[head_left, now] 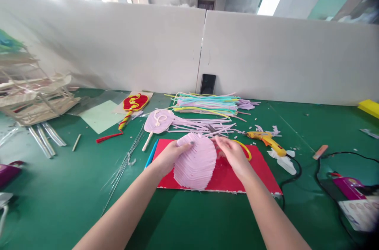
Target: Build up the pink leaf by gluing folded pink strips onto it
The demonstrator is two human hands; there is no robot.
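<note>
Pale-lilac oval panel of ribbed, stem-like strips (196, 163): we have it tilted up over the near-left part of a red rectangular board (237, 181), on a green tabletop (177, 226). Our left hand (170, 157) clamps its left edge, thumb across the front face. Our right hand (232, 153) is by the upper right edge, fingers bent and close together; we cannot tell whether they pinch anything.

Crowding noted on every side. Loose lilac fuzzy stems (197, 123) lie just beyond the board, a dark grey blade-like tool (211, 128) among them. Behind these, a multicoloured stem bundle (204, 103). A yellow curved strip (248, 150) lies on the board beyond our right hand. At the board's left edge, a slim blue rod (151, 154); farther left, thin silvery wires (120, 175).

Beyond the wires, a lilac fan-shaped piece with a white handle (158, 120). Right of the board, a yellow glue gun (271, 141), its black cable (297, 175) looping down past the board's near-right corner, just beside a crumpled white scrap (287, 165).
</note>
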